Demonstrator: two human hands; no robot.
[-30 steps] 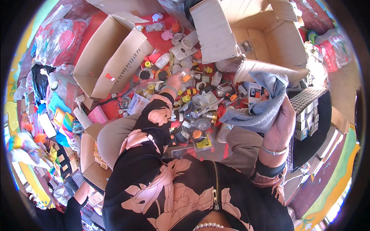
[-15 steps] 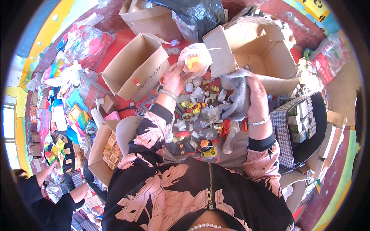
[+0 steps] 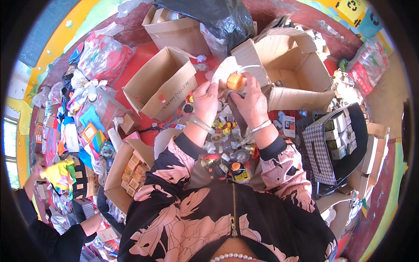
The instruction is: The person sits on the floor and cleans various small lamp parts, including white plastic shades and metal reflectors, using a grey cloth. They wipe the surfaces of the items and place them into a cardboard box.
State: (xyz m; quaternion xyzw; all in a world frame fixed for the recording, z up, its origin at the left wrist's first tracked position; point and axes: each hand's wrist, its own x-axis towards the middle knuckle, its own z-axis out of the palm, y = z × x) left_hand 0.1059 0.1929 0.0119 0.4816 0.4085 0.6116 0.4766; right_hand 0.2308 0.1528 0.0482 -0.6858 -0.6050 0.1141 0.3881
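My left hand is closed, its fingertips pinching a thin, whitish translucent plastic bag. An orange, round, cap-like thing sits at the bag's mouth, against the fingers of my right hand. That hand is also closed, with a dark grey cloth hanging down from it. Both hands are close together above a heap of small odds and ends, among them yellow, white and clear plastic pieces. How much of the orange thing is still inside the bag, I cannot tell.
An open cardboard box stands at the far left, a larger one at the far right. A houndstooth-patterned bin holds small boxes at right. By my left arm is a carton of little boxes. Another person's arm reaches in at left.
Both hands have come together; the right moved left with the grey cloth. The orange thing, earlier seen through the bag, now shows uncovered at the right fingers. The other person lifts something yellow.
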